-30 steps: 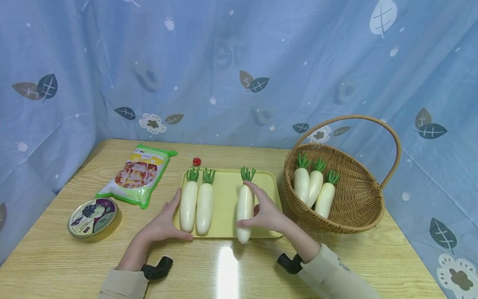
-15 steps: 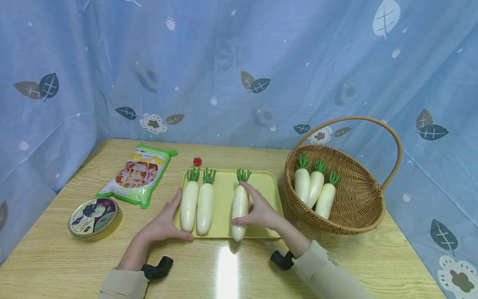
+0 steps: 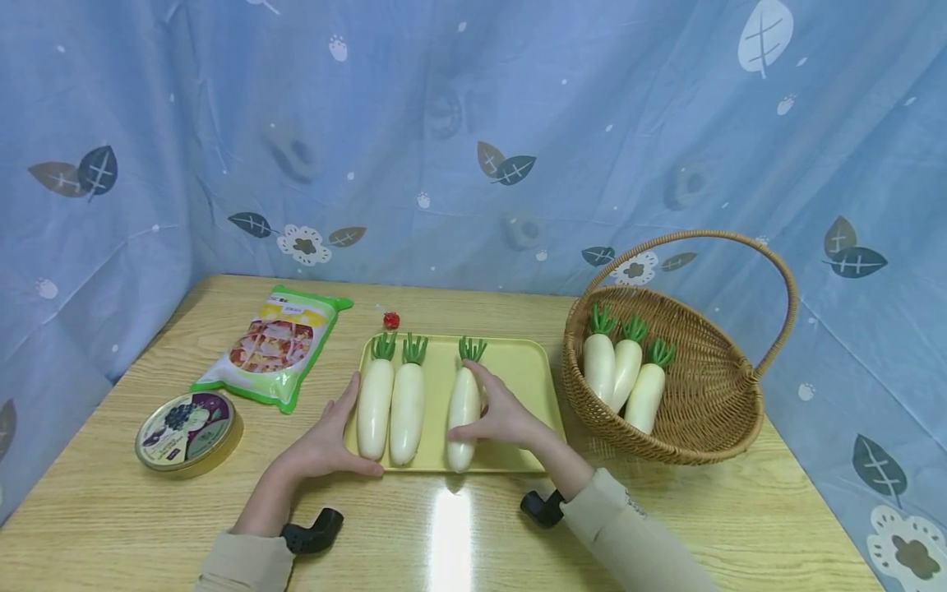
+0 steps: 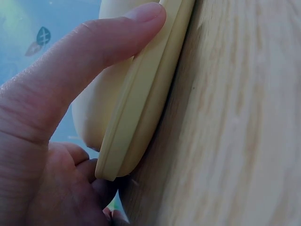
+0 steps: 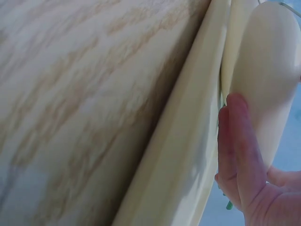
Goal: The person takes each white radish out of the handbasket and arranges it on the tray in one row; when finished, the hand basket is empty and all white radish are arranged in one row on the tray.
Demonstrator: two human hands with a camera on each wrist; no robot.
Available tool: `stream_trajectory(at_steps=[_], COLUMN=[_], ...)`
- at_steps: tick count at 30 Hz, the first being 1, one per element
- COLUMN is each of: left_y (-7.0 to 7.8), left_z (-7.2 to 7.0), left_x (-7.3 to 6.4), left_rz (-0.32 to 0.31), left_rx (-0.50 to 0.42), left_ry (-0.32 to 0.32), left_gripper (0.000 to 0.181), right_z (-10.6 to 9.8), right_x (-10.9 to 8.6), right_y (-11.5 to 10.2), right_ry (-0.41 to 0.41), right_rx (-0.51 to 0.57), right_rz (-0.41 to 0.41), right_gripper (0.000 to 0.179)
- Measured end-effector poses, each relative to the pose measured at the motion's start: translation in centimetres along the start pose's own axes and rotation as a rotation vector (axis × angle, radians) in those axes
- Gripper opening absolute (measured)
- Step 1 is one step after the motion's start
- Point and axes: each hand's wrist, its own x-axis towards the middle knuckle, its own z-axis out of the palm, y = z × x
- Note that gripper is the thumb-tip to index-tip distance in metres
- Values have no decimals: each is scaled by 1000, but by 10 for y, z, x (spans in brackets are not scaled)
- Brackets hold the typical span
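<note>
Seemingly half done: two radishes [image 3: 407,413] lie on the tray [image 3: 514,358] toward nine o'clock, a third radish [image 3: 462,403] is over it, clamped in the right hand [image 3: 508,415], with three radishes [image 3: 645,398] left in the basket [image 3: 713,407] at three o'clock. The left hand [image 3: 325,441], fingers apart, touches the tray.

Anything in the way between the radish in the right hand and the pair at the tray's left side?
Nothing visible: only bare tray shows between the held radish and the pair's nearer radish. The left hand is beyond the pair, at the tray's near left corner.
</note>
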Motion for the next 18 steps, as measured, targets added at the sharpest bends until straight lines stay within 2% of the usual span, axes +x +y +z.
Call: stream_trajectory(at_steps=[18], left_y=[0], left_z=[0], left_x=[0], left_rz=[-18], left_rx=[2], left_ry=[-1], left_gripper=[139], right_z=[8], right_x=[14], right_y=[-1], right_ry=[-2], right_rx=[-162], right_rz=[25], right_gripper=[106])
